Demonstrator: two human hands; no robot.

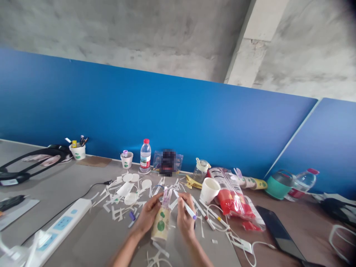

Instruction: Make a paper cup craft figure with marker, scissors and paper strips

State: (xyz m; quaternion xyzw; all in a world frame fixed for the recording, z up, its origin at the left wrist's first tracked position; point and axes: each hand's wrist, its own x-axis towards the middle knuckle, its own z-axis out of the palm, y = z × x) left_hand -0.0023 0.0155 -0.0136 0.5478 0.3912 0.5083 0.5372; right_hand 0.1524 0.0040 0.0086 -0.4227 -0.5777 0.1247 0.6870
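Note:
My left hand is closed around a paper cup with green leaf prints, steadying it near the table's front. Two upright paper ears, coloured purple, rise from the cup's far end. In my right hand is a white marker with a purple end, its tip beside the ears; whether it touches them I cannot tell. A loose purple cap lies left of my left hand. White paper scraps and several paper discs are spread beyond my hands.
Left lies a white power strip. A water bottle and small paper cup stand near the blue partition. On the right are a white cup, red-and-white bag, loose markers and dark phone.

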